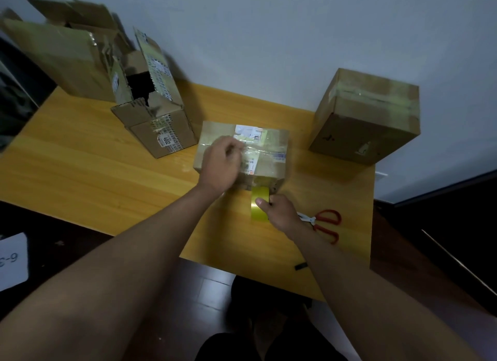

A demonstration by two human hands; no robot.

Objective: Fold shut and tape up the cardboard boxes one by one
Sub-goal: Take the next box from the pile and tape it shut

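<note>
A roll of yellow tape (260,203) is pinched by the right hand (279,213) just below frame centre, a strip running up onto the small closed box (271,156). The box's long axis lies left to right on the wooden table (80,156). The left hand (219,166) is pressed on its top, fingers curled. Red-handled scissors (324,222) lie right. Farther off, two open boxes (158,113) stand upper left, a taped box (368,118) upper right.

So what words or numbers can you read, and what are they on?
"4002": white sticker on the open box, turned sideways.
"6-3": white paper at lower left, upside down, cut off by the edge.
Labels on the middle box: too blurred to read.
</note>
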